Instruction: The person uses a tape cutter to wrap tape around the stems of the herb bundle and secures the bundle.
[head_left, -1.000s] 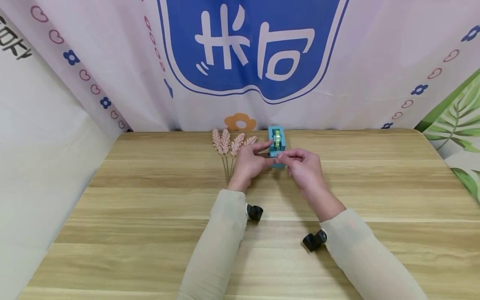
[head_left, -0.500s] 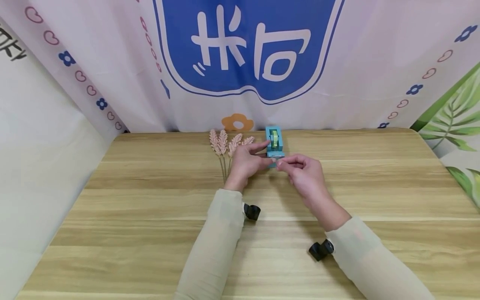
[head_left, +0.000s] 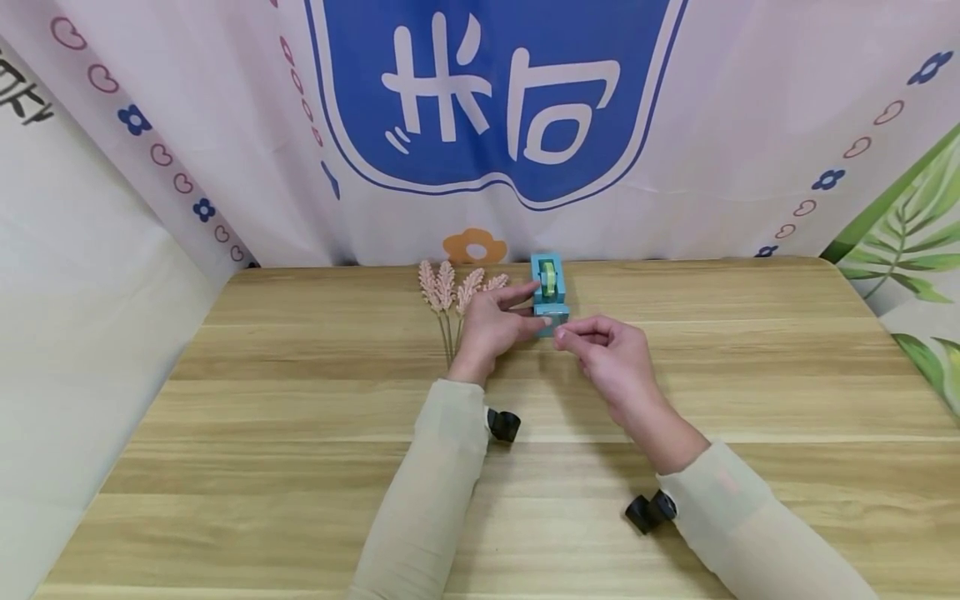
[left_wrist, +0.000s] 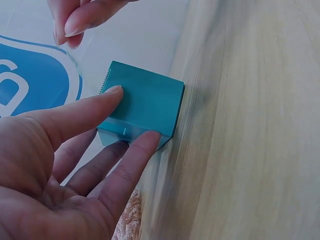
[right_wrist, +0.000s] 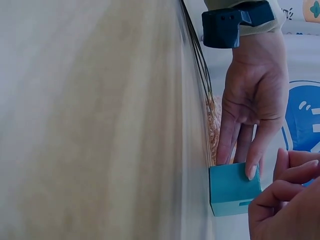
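A teal tape dispenser [head_left: 551, 309] with a yellow-green tape roll [head_left: 549, 280] in it stands near the table's back edge. My left hand [head_left: 491, 323] steadies it from the left: in the left wrist view the thumb lies on the teal front face [left_wrist: 147, 95] and fingertips touch its side. Just right of the dispenser's front, my right hand [head_left: 613, 360] has thumb and index finger pinched together. A faint clear strip of tape [left_wrist: 75, 62] runs from that pinch towards the toothed cutting edge [left_wrist: 105, 80]. Curled fingers mostly hide the pinch in the right wrist view.
Pink artificial flower sprigs [head_left: 468, 292] with thin stems lie left of the dispenser, partly behind the left hand. A printed curtain [head_left: 360, 225] hangs right behind the wooden table [head_left: 300, 467]. Black wrist cameras [head_left: 504, 425] stick out from both cuffs.
My right hand has drawn back towards me and slightly right, away from the dispenser's front. The left hand stays on the dispenser. The whole view has shifted slightly.
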